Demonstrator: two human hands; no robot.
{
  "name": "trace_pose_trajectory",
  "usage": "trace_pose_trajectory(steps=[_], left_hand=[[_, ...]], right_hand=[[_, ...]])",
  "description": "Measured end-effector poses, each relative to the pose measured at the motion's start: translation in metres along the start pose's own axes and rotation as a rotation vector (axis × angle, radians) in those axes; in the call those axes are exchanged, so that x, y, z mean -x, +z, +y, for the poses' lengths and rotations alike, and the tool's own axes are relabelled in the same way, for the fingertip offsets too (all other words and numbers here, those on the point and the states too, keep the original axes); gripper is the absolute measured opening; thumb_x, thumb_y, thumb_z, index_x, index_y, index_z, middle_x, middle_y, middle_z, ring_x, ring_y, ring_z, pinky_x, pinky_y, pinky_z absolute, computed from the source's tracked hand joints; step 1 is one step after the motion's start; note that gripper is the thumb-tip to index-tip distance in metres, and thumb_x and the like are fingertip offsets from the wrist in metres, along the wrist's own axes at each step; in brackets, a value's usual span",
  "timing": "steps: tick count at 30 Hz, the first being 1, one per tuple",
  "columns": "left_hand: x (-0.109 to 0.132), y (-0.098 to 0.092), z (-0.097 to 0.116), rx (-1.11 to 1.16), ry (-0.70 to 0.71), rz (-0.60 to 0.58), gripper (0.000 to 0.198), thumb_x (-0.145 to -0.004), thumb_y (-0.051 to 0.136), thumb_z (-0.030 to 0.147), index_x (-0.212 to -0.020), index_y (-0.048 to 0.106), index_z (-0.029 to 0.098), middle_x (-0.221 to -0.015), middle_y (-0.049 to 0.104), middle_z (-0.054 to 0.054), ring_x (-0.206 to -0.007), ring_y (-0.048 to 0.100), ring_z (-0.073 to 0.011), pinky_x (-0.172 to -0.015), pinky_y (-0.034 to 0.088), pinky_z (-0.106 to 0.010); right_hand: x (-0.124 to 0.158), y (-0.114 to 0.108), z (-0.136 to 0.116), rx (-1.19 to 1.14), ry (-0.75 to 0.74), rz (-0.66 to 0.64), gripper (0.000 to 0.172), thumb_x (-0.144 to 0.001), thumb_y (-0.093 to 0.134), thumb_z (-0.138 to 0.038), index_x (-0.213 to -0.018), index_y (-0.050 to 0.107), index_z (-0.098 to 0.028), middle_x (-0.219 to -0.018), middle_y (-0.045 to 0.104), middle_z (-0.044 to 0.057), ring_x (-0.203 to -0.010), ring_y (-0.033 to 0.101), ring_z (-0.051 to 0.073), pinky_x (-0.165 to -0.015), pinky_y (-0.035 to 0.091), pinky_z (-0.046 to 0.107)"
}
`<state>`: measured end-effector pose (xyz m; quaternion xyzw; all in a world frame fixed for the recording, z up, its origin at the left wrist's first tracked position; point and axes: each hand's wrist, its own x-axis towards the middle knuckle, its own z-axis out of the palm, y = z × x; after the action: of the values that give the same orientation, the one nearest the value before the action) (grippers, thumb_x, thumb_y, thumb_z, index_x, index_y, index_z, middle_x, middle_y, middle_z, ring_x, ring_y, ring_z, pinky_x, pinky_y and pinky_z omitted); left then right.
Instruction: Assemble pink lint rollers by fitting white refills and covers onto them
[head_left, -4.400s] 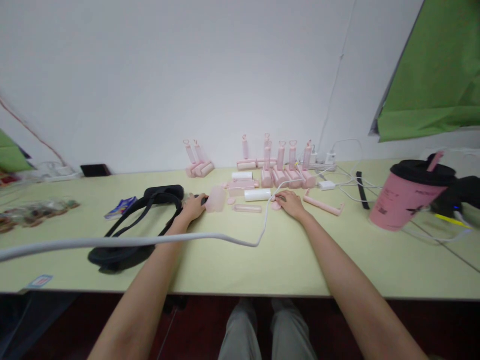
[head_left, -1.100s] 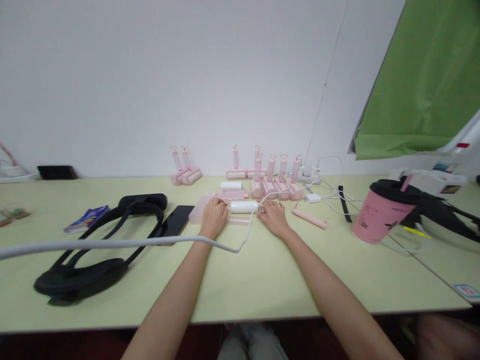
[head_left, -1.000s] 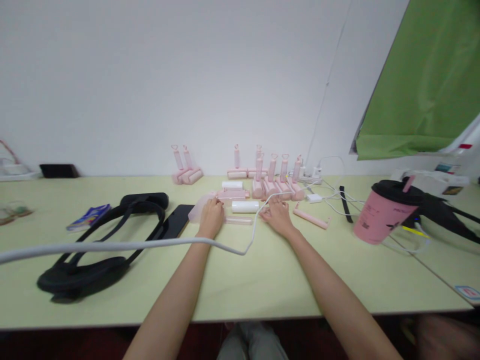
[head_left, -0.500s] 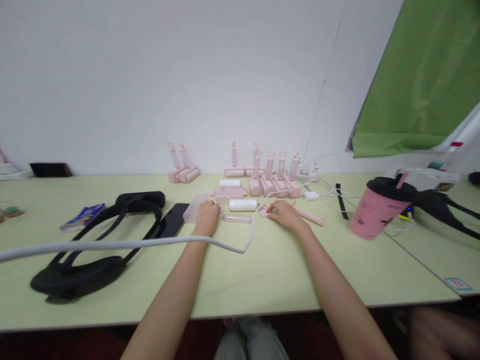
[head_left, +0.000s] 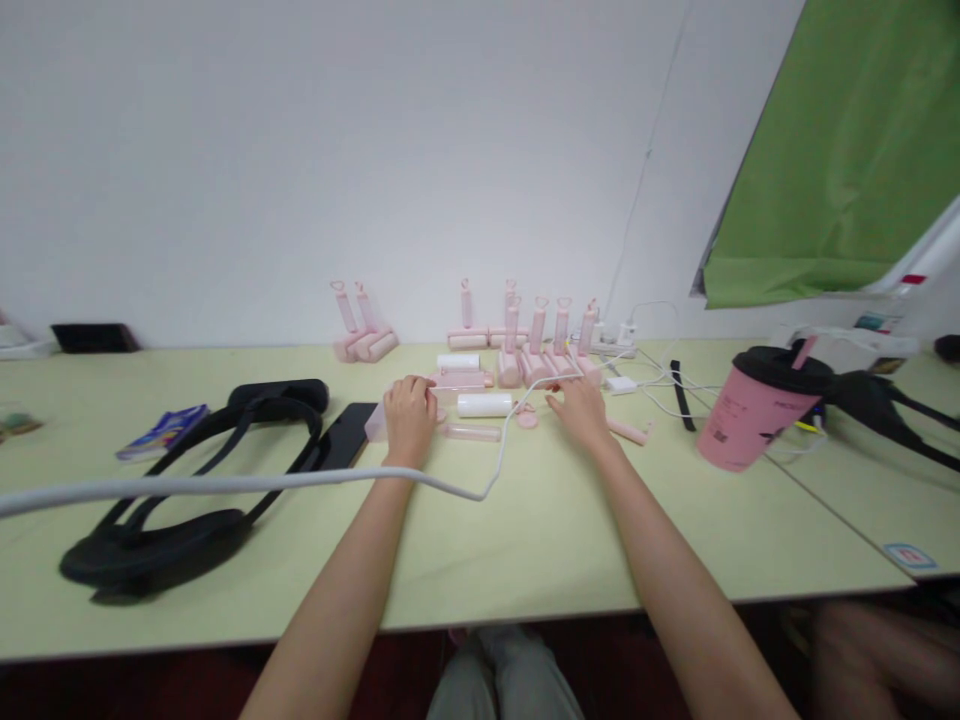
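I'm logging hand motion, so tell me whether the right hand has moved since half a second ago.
Yes: judged against the nearer white roll, the right hand has moved rightward and farther toward the wall.

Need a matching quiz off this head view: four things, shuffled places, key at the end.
1. Nearer white cylindrical roll
2. Pink cup with black lid
3. Black headset with open bands
4. Green cloth curtain

A. Hanging at upper right
B. Lying left of the left hand
C. Between the two hands
D. Standing on the pale yellow-green desk, right of the right hand

Pairs: 1-C, 2-D, 3-B, 4-A
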<state>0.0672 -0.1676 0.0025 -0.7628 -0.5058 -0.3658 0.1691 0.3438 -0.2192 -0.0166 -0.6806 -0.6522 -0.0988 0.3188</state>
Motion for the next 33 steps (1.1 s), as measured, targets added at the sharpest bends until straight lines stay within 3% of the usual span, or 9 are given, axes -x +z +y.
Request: trace_pose_trajectory(steps=[5,7,9,12,15,18,21,27,33], left_hand=[[-0.002,-0.005,-0.003,0.002,-0.014,0.010,0.021,-0.080,0.041,0.013,-0.092,0.057,0.019,-0.095,0.058,-0.008,-0.095,0.049,-0.0242,-0.083,0.034,-0.039],[-0.002,-0.005,-0.004,0.014,-0.016,0.005,0.022,-0.079,0.040,0.012,-0.092,0.058,0.019,-0.095,0.058,-0.009,-0.096,0.049,-0.0246,-0.084,0.034,-0.039],[-0.002,-0.002,-0.004,0.050,0.004,-0.022,0.022,-0.080,0.040,0.014,-0.094,0.058,0.018,-0.097,0.058,-0.009,-0.097,0.049,-0.0245,-0.085,0.036,-0.040],[-0.001,0.006,-0.001,0.152,0.101,-0.093,0.029,-0.084,0.040,0.022,-0.108,0.054,0.017,-0.111,0.056,-0.010,-0.107,0.046,-0.0236,-0.092,0.036,-0.039],[0.002,0.016,0.006,0.234,0.229,-0.190,0.042,-0.088,0.036,0.030,-0.128,0.041,0.017,-0.133,0.043,-0.010,-0.124,0.036,-0.0218,-0.103,0.029,-0.039],[0.006,0.025,0.012,0.262,0.286,-0.315,0.045,-0.090,0.032,0.034,-0.132,0.038,0.019,-0.140,0.037,-0.009,-0.129,0.032,-0.0213,-0.106,0.026,-0.040],[0.008,0.031,0.012,0.278,0.257,-0.377,0.040,-0.089,0.037,0.033,-0.126,0.045,0.020,-0.132,0.046,-0.010,-0.121,0.042,-0.0223,-0.102,0.032,-0.041],[0.005,0.032,0.007,0.288,0.114,-0.305,0.038,-0.077,0.057,0.028,-0.113,0.057,0.017,-0.109,0.056,-0.011,-0.106,0.049,-0.0256,-0.092,0.040,-0.042],[0.005,0.034,0.003,0.417,0.028,-0.362,0.037,-0.075,0.060,0.027,-0.110,0.059,0.016,-0.109,0.059,-0.012,-0.102,0.053,-0.0245,-0.092,0.040,-0.041]], right_hand=[[-0.005,-0.006,0.020,-0.019,0.217,-0.025,0.016,-0.081,0.051,-0.027,-0.087,0.064,-0.020,-0.081,0.064,0.006,-0.079,0.057,0.019,-0.071,0.039,0.030],[-0.005,-0.003,0.019,-0.131,0.158,-0.107,0.018,-0.082,0.051,-0.028,-0.090,0.064,-0.020,-0.083,0.065,0.005,-0.078,0.057,0.017,-0.072,0.040,0.029],[-0.002,0.004,0.010,-0.223,-0.001,-0.190,0.022,-0.081,0.054,-0.032,-0.096,0.063,-0.020,-0.093,0.064,0.005,-0.088,0.056,0.018,-0.079,0.040,0.030],[0.006,0.016,-0.007,-0.187,-0.184,-0.258,0.031,-0.077,0.060,-0.037,-0.104,0.062,-0.021,-0.108,0.060,0.008,-0.103,0.050,0.021,-0.089,0.037,0.033],[0.011,0.026,-0.018,-0.110,-0.226,-0.283,0.027,-0.077,0.061,-0.033,-0.102,0.063,-0.022,-0.112,0.057,0.009,-0.106,0.046,0.023,-0.090,0.036,0.035],[0.010,0.031,-0.016,-0.153,-0.211,-0.308,0.019,-0.078,0.060,-0.026,-0.095,0.064,-0.019,-0.108,0.058,0.008,-0.104,0.048,0.020,-0.090,0.037,0.033],[0.008,0.032,-0.012,-0.232,-0.200,-0.347,0.020,-0.077,0.060,-0.021,-0.096,0.064,-0.015,-0.102,0.059,0.009,-0.099,0.052,0.018,-0.089,0.038,0.031],[0.006,0.026,-0.017,-0.256,-0.222,-0.327,0.021,-0.080,0.055,-0.020,-0.096,0.065,-0.013,-0.098,0.064,0.011,-0.091,0.056,0.018,-0.087,0.039,0.030],[0.007,0.024,-0.018,-0.281,-0.160,-0.290,0.030,-0.089,0.037,-0.018,-0.105,0.063,-0.014,-0.106,0.064,0.012,-0.099,0.057,0.019,-0.090,0.038,0.031]])
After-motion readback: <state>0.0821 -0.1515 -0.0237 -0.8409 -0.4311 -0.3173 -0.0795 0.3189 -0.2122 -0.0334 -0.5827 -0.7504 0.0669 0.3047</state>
